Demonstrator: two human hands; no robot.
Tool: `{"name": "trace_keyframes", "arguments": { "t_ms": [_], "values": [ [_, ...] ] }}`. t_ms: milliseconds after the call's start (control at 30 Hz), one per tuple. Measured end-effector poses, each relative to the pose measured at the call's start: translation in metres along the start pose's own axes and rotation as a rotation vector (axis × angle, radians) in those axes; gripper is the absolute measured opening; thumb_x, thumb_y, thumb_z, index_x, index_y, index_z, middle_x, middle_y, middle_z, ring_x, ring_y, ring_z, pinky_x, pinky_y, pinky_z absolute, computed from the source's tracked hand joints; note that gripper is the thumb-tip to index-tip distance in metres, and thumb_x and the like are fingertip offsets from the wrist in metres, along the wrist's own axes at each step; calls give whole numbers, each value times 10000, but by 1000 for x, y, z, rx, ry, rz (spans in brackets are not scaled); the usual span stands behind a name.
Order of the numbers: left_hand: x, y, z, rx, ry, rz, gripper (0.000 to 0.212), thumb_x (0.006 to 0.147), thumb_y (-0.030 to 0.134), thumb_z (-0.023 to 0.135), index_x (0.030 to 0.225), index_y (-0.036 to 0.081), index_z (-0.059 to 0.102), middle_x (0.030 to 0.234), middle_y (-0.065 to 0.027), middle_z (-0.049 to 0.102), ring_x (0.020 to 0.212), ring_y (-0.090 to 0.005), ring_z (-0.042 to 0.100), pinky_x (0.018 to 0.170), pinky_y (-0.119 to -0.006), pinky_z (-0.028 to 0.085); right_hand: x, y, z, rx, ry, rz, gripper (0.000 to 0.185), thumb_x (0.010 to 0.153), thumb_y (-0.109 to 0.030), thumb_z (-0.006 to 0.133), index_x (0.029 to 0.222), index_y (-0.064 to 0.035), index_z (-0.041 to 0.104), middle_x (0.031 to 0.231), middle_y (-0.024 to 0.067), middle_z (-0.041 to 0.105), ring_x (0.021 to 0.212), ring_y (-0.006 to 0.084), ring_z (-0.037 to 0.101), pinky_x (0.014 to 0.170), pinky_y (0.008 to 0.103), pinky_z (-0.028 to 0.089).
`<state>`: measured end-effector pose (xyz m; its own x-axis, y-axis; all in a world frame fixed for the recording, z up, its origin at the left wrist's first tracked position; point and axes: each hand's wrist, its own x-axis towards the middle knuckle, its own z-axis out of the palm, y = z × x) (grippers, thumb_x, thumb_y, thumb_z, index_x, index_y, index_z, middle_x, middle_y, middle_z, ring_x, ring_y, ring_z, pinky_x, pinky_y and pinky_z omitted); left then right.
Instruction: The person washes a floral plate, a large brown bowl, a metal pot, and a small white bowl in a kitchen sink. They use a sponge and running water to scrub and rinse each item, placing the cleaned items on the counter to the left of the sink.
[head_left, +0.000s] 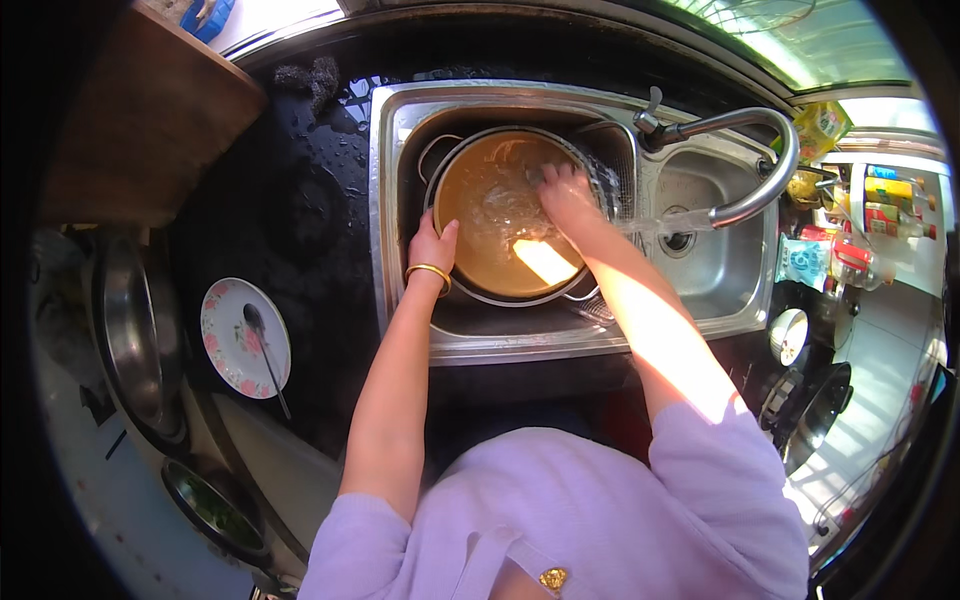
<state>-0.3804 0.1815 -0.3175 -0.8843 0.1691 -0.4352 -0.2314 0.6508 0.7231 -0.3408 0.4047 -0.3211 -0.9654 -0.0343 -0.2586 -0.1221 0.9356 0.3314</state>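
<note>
A round yellow-orange basin (480, 259) sits inside a wider metal-rimmed pot (517, 303) with loop handles, in the large bowl of a stainless steel sink (487, 351). My left hand (433, 246), a gold bangle at its wrist, grips the basin's left side, thumb over the rim and fingers outside. Inside the basin's far right, my right hand (566, 196) has its fingers curled down over the inner wall. A small greyish patch shows by those fingertips, too blurred to tell whether it is held. Water pours leftward from the curved faucet (757, 187) past my right wrist, and splashes at the basin.
On the black counter at left lies a floral plate (225, 341) with a spoon (259, 330). Dark scouring pads (322, 82) rest behind. A wooden board or cabinet (142, 127) juts in at upper left. Bottles (892, 217) and a white bowl (787, 335) stand right.
</note>
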Motion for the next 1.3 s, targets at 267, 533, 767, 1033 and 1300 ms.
{"name": "trace_keyframes", "arguments": {
  "t_ms": [267, 533, 767, 1033, 1300],
  "values": [
    [-9, 29, -18, 293, -39, -33, 339, 702, 122, 548, 992, 0, 423, 926, -255, 562, 896, -387, 535, 784, -418, 425, -43, -43, -60, 1069, -575, 223, 128, 688, -160, 541, 804, -129, 588, 883, 121, 592, 887, 266, 558, 723, 339, 442],
    [-9, 115, -57, 674, 38, 359, 240, 715, 88, 516, 922, 20, 416, 856, -215, 577, 798, -367, 570, 701, -434, 458, -63, -18, -52, 1693, 420, 898, 235, 711, -60, 458, 933, -34, 530, 824, 117, 572, 784, 207, 548, 703, 297, 421],
    [-32, 141, -58, 788, 192, 1149, 257, 614, 59, 549, 862, 59, 484, 963, -46, 523, 830, -237, 520, 682, -333, 413, -70, -12, -74, 1895, 901, 1086, 251, 704, -3, 410, 930, 30, 516, 837, 71, 528, 717, 136, 471, 667, 220, 375],
    [-68, 88, -56, 384, 215, 1082, 280, 589, -71, 516, 851, 17, 476, 1031, -107, 509, 916, -301, 479, 805, -368, 387, -106, 8, -105, 1696, 622, 680, 231, 701, 9, 424, 886, 15, 562, 870, 45, 551, 805, 108, 497, 742, 206, 371],
    [-80, 51, -46, 79, 261, 742, 270, 645, -61, 529, 877, 29, 424, 1123, -189, 458, 1034, -363, 437, 878, -388, 358, -86, -20, -135, 1107, 405, 21, 343, 786, -152, 475, 1123, -98, 513, 1160, 99, 494, 1109, 257, 429, 965, 362, 308]
  ]
}}
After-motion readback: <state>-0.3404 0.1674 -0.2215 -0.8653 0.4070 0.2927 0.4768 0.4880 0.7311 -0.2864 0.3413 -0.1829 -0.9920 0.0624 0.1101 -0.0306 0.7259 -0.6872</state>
